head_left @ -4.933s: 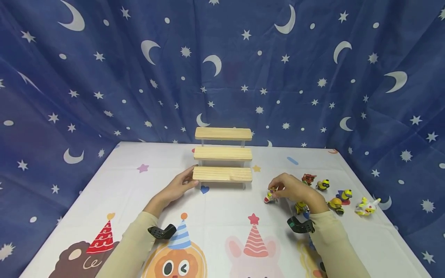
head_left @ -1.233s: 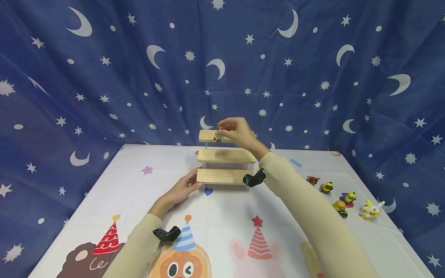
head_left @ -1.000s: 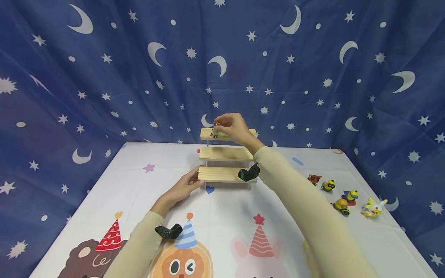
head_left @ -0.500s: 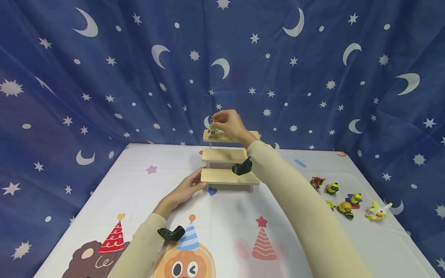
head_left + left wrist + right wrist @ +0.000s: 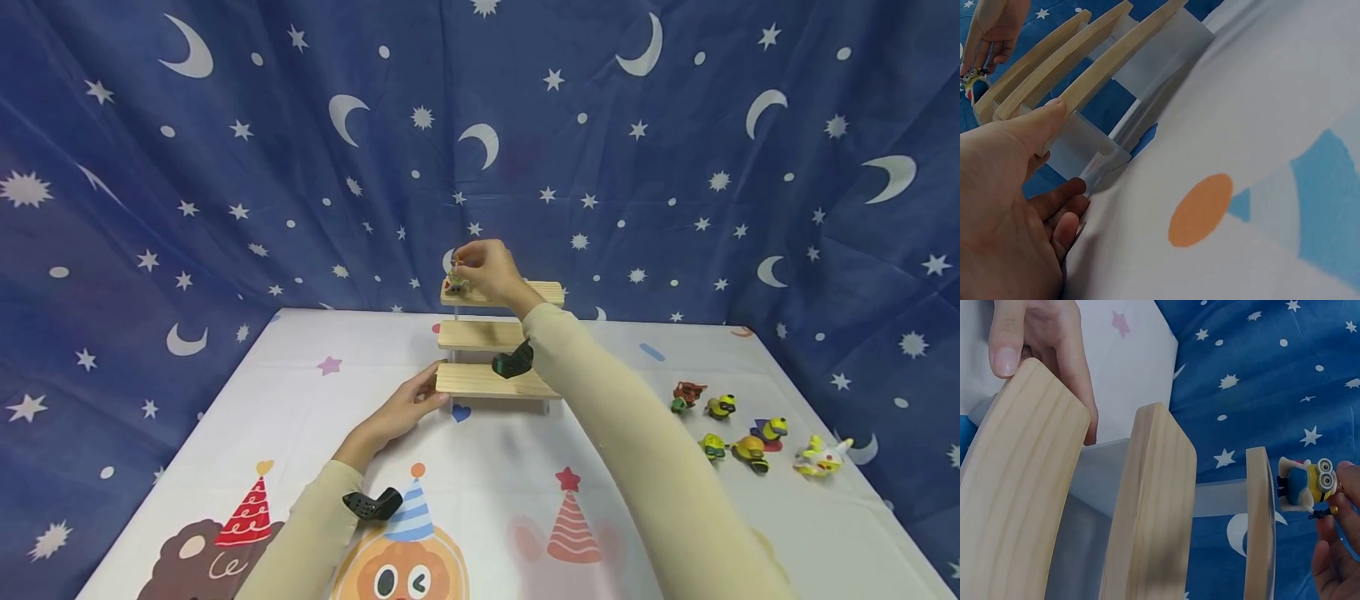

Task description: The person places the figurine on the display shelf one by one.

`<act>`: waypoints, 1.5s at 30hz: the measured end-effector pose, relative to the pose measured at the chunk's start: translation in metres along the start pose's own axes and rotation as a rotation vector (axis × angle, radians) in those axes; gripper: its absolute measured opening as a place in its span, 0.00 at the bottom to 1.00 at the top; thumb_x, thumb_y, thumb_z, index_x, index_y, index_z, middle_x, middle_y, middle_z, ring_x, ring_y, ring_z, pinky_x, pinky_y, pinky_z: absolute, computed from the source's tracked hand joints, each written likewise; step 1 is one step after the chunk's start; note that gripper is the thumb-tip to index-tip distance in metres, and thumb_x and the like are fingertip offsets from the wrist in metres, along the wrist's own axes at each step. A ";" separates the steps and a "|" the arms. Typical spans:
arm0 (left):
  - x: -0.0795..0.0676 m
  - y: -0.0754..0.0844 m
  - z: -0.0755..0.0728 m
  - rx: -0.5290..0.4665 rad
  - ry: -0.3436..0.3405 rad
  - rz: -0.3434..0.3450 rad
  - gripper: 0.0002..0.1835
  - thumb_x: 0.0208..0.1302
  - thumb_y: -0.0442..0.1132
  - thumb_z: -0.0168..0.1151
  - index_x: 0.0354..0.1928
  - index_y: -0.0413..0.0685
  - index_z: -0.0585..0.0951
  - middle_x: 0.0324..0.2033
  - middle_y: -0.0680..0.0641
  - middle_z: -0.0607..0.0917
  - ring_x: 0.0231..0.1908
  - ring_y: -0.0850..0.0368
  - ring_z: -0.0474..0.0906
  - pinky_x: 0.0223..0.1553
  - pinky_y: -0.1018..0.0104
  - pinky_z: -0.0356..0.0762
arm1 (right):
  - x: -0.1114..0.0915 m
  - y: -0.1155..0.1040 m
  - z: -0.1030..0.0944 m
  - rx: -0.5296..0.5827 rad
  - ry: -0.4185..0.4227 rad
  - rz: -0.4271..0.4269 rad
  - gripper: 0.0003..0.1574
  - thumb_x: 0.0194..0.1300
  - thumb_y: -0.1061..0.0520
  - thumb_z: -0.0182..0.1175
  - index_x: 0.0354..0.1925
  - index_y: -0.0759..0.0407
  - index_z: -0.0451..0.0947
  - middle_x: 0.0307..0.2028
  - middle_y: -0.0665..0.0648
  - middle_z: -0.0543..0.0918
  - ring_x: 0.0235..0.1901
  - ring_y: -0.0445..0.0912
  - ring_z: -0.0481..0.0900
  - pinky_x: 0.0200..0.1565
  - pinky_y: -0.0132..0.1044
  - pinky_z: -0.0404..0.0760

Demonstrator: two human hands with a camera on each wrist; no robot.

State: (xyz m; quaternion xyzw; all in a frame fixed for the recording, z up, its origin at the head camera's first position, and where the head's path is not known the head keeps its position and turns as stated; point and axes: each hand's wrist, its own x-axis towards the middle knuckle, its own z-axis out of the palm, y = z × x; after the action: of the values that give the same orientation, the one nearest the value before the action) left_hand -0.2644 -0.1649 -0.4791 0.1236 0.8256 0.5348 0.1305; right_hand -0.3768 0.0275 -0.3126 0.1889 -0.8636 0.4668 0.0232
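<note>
A three-tier display stand with pale wooden planks point(image 5: 491, 381) and clear side panels stands at the back of the table. My left hand point(image 5: 405, 406) grips its lowest tier at the left end, thumb on the plank point(image 5: 1094, 81) and fingers around the side panel. At the left end of the top tier, my right hand point(image 5: 491, 271) pinches a Minion figurine point(image 5: 1302, 484) by its head. The figurine is yellow and blue with big goggles and a white cape-like part. Its feet are at the top plank; whether they bear on it, I cannot tell.
On the right of the table are several small figurines: a reddish-brown one point(image 5: 687, 396), yellow ones such as a masked one point(image 5: 722, 407), and a white-and-yellow one point(image 5: 821, 457) farthest right. A blue star-and-moon curtain point(image 5: 300, 167) hangs behind the table.
My right hand has carried the Minion from the right side of the table up to the top tier, then slightly left. My left hand keeps its hold on the stand.
</note>
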 end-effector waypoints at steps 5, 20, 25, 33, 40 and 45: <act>0.000 0.002 0.003 -0.005 -0.003 -0.003 0.40 0.75 0.52 0.56 0.82 0.57 0.50 0.74 0.41 0.67 0.73 0.39 0.63 0.75 0.37 0.57 | 0.001 0.003 0.002 -0.029 0.005 0.001 0.17 0.70 0.58 0.64 0.55 0.61 0.83 0.54 0.60 0.86 0.50 0.50 0.82 0.50 0.40 0.82; 0.005 0.008 0.004 0.005 -0.010 0.009 0.41 0.74 0.53 0.57 0.81 0.58 0.51 0.75 0.43 0.67 0.73 0.41 0.63 0.75 0.37 0.55 | 0.001 0.004 -0.006 -0.021 -0.028 0.008 0.21 0.70 0.59 0.64 0.59 0.62 0.80 0.57 0.60 0.85 0.49 0.50 0.82 0.44 0.36 0.83; 0.006 0.008 0.004 0.001 -0.015 0.011 0.40 0.75 0.52 0.57 0.81 0.58 0.51 0.75 0.43 0.67 0.73 0.41 0.63 0.75 0.38 0.56 | 0.001 0.006 -0.010 -0.025 -0.032 0.006 0.22 0.70 0.56 0.65 0.59 0.61 0.80 0.57 0.59 0.85 0.50 0.50 0.82 0.47 0.38 0.84; 0.005 0.006 0.002 0.006 -0.009 0.019 0.40 0.75 0.52 0.57 0.81 0.56 0.50 0.74 0.42 0.67 0.73 0.40 0.63 0.75 0.37 0.56 | -0.004 0.003 -0.017 -0.007 -0.045 0.004 0.24 0.69 0.52 0.66 0.60 0.60 0.79 0.53 0.59 0.85 0.48 0.50 0.84 0.46 0.40 0.85; 0.004 0.002 0.001 0.009 -0.009 0.022 0.41 0.75 0.52 0.56 0.82 0.54 0.50 0.75 0.41 0.67 0.74 0.39 0.62 0.75 0.36 0.55 | -0.010 0.000 -0.022 -0.057 -0.053 -0.021 0.28 0.69 0.46 0.65 0.61 0.60 0.79 0.56 0.59 0.84 0.54 0.50 0.80 0.55 0.46 0.81; 0.000 0.002 0.000 0.007 -0.009 0.012 0.41 0.76 0.52 0.56 0.82 0.54 0.49 0.75 0.41 0.66 0.73 0.39 0.63 0.75 0.37 0.55 | -0.018 -0.002 -0.027 -0.089 -0.052 -0.028 0.27 0.70 0.45 0.64 0.61 0.58 0.80 0.58 0.59 0.84 0.53 0.51 0.80 0.55 0.46 0.81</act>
State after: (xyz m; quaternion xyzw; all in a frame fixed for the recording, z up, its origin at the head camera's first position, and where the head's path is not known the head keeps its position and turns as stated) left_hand -0.2646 -0.1643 -0.4773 0.1313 0.8260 0.5323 0.1307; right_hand -0.3630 0.0540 -0.2998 0.2120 -0.8810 0.4227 0.0156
